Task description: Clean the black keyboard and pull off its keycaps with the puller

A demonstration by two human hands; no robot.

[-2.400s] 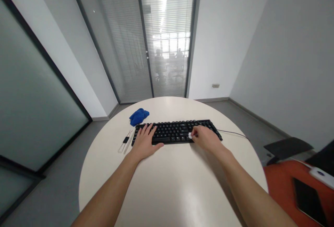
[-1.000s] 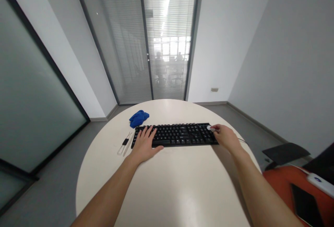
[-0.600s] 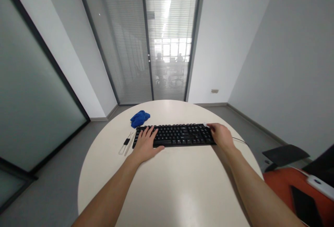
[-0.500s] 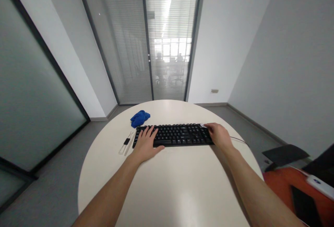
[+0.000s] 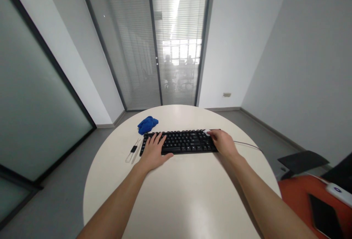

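Observation:
A black keyboard (image 5: pixel 183 142) lies across the round table. My left hand (image 5: pixel 153 153) rests flat on its left end, fingers spread over the keys and thumb along the near edge. My right hand (image 5: pixel 224 143) is over the right end, fingers pinched on a small white pad (image 5: pixel 206 132) at the upper keys; its exact kind is too small to tell. Left of the keyboard lie a wire keycap puller with a black middle (image 5: pixel 134 149) and a thin pale stick-like tool (image 5: pixel 136 153). A crumpled blue cloth (image 5: pixel 147 124) sits beyond the keyboard's far left corner.
The pale round table (image 5: pixel 176 195) has a curved edge on all visible sides. A thin cable (image 5: pixel 249 144) runs off its right side. An orange chair (image 5: pixel 295 198) at right bears a dark phone (image 5: pixel 326 215) and a white device (image 5: pixel 339 193). Glass partitions stand behind.
My right hand has slid left over the keyboard with the white pad, uncovering more of the cable. My left hand has stayed in place.

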